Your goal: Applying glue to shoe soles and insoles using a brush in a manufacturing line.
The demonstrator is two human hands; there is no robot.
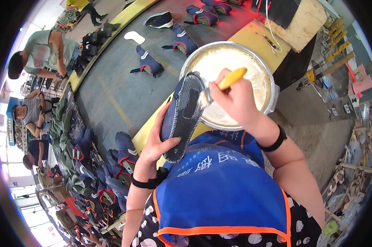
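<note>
My left hand (155,144) grips a dark navy shoe upper (188,111) by its side, thumb on the underside. That grey, stitched bottom faces up, and the shoe tilts above my blue apron (223,189). My right hand (237,101) is closed around a brush (232,79) with a yellow handle. The brush's pale bristles are against the shoe's edge near the toe end, over the rim of a round metal basin (272,92). Creamy white liquid (221,61) fills the basin.
Ahead runs a dark conveyor belt (116,70) with several navy shoe uppers (150,64) and a white sole-shaped piece (134,37). More uppers (107,164) are heaped at the left. Co-workers (44,53) stand across the belt. Shelving (350,181) lines the right.
</note>
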